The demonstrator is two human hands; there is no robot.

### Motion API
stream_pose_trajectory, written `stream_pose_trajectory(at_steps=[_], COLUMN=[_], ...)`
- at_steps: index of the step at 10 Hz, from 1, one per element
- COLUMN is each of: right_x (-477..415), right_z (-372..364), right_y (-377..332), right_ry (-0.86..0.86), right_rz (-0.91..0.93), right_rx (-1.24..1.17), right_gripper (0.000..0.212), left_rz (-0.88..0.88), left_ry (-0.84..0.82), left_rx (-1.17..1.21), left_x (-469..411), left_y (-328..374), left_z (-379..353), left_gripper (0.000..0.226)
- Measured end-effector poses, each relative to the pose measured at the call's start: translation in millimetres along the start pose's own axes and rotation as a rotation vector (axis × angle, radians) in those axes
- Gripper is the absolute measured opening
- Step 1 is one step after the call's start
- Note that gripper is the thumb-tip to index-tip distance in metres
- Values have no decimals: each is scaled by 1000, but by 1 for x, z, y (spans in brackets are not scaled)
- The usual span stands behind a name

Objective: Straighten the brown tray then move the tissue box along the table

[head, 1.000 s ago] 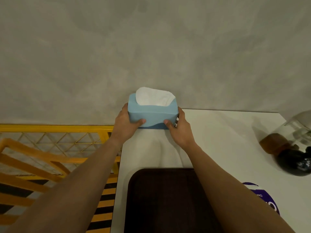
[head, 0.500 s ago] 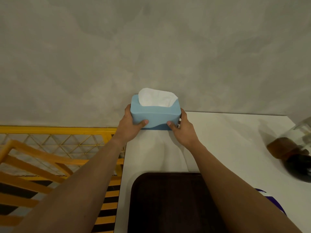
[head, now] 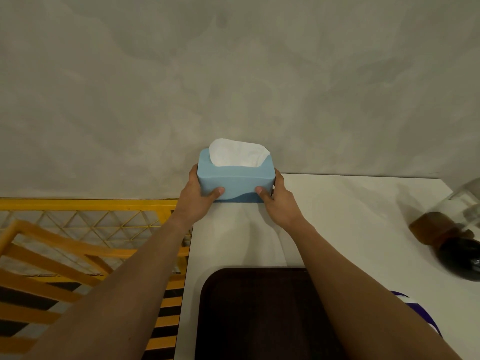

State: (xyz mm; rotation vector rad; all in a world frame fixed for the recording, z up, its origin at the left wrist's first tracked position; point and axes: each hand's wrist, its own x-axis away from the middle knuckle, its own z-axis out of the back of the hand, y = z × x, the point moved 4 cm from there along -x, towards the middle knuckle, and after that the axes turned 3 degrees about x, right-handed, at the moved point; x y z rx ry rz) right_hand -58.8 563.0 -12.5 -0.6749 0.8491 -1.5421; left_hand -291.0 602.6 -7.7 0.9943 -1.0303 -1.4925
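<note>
A light blue tissue box (head: 235, 179) with a white tissue sticking out of its top stands at the far left corner of the white table (head: 350, 229), against the grey wall. My left hand (head: 198, 201) grips its left end and my right hand (head: 278, 203) grips its right end, thumbs on the front face. The dark brown tray (head: 254, 313) lies flat on the table close to me, its edges square with the table's left edge; my right forearm crosses over its right side.
A glass jar with a brown lid and a dark round object (head: 446, 237) lies at the table's right edge. A purple and white item (head: 415, 313) peeks out right of the tray. Yellow metal railings (head: 78, 229) stand left of the table.
The tissue box and both hands sit slightly further right and lower in view than a second ago, as does the whole scene; the grip on the box is unchanged.
</note>
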Motion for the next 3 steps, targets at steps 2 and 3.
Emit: stream_pose_trajectory(at_steps=[2, 3], right_x=[2, -1], right_z=[0, 5], right_y=[-4, -9], right_ry=[4, -59], right_rz=[-35, -75], right_rx=[41, 93], right_gripper=[69, 75], left_rz=[37, 78], left_ry=[-28, -65], left_rx=[5, -19], left_x=[-3, -4], left_y=[-4, 3], left_z=[1, 3], left_gripper=[88, 93])
